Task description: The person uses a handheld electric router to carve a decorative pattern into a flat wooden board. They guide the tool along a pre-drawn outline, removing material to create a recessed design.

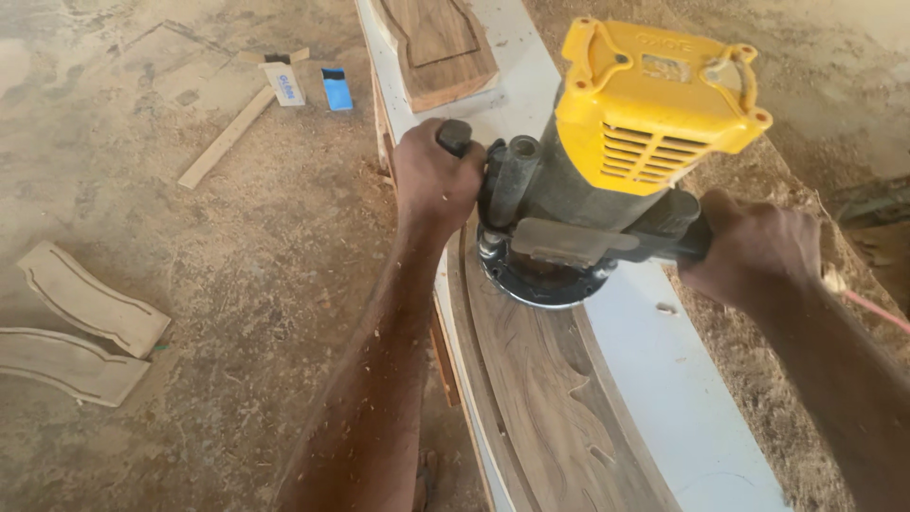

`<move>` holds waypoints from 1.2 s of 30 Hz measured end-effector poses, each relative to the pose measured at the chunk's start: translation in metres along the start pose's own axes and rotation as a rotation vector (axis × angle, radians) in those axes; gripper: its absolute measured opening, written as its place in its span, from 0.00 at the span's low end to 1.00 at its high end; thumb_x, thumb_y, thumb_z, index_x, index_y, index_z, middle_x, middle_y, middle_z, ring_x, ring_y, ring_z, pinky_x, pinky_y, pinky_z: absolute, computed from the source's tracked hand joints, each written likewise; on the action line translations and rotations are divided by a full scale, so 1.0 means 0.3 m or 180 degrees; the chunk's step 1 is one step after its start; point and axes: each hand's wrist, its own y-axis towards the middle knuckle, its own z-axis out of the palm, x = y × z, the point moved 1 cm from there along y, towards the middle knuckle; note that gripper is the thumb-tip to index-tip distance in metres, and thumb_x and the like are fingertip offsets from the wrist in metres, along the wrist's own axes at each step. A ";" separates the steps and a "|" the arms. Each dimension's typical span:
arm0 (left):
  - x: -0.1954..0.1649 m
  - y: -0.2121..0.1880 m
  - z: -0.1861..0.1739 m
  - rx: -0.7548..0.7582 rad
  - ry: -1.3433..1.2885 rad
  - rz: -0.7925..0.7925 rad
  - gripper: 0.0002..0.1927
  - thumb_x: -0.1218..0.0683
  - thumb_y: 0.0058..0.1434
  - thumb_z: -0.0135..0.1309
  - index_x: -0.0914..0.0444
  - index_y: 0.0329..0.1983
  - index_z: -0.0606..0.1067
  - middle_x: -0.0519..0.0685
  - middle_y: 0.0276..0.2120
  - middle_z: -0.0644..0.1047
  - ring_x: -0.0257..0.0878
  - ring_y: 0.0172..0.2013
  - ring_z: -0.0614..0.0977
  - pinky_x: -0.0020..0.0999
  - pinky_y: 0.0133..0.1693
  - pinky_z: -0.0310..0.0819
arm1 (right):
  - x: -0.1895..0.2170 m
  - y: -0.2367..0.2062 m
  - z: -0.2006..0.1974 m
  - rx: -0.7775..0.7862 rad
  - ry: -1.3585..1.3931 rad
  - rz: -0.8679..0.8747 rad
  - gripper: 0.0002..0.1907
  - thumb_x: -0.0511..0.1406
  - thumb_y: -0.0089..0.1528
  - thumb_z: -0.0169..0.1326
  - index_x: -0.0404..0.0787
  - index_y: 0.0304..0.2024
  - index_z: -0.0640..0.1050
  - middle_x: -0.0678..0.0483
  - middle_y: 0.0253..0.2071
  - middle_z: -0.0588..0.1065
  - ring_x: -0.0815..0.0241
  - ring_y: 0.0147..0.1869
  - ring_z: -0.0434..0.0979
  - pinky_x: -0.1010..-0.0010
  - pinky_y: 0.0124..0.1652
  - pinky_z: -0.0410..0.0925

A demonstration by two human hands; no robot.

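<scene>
On the white worktop [654, 379], a yellow-topped router [607, 161] sits with its round black base on a dark curved wood panel [540, 398]. The left hand [436, 180] is closed around the router's left handle, and the right hand [754, 251] grips the right handle. Another dark wood piece [436, 43] lies farther along the worktop. On the sawdust-covered floor [237, 237] to the left lie two pale curved boards [81, 327], a wooden strip [227, 137] and a small blue box [336, 89].

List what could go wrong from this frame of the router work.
Both hands, left and right, grip the router on a narrow curved wood strip; it could tip off the edge and gouge the carving. Sawdust thick on the floor could make footing slippery. The pink cord near the right wrist might snag.
</scene>
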 end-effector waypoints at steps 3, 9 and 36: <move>-0.003 -0.013 -0.003 0.0080 -0.0027 -0.0193 0.10 0.57 0.51 0.58 0.69 0.32 0.78 0.58 0.27 0.81 0.49 0.30 0.84 0.41 0.35 0.76 | -0.006 0.008 -0.001 0.0003 -0.0046 -0.0048 0.12 0.43 0.58 0.59 0.48 0.40 0.75 0.54 0.25 0.77 0.57 0.26 0.78 0.56 0.37 0.73; -0.007 -0.028 -0.003 -0.0112 0.0023 -0.0037 0.09 0.58 0.51 0.59 0.70 0.32 0.78 0.58 0.25 0.80 0.49 0.28 0.83 0.42 0.35 0.76 | -0.024 0.033 0.018 -0.0123 -0.0091 -0.0180 0.12 0.42 0.57 0.60 0.45 0.38 0.75 0.54 0.26 0.76 0.58 0.27 0.76 0.57 0.35 0.73; -0.011 -0.039 -0.007 0.0090 -0.0109 -0.0016 0.08 0.59 0.53 0.57 0.70 0.31 0.76 0.55 0.24 0.80 0.43 0.26 0.82 0.39 0.34 0.77 | -0.050 0.013 0.041 -0.0081 -0.0126 -0.0299 0.12 0.40 0.58 0.61 0.44 0.40 0.75 0.56 0.26 0.75 0.62 0.23 0.74 0.62 0.27 0.73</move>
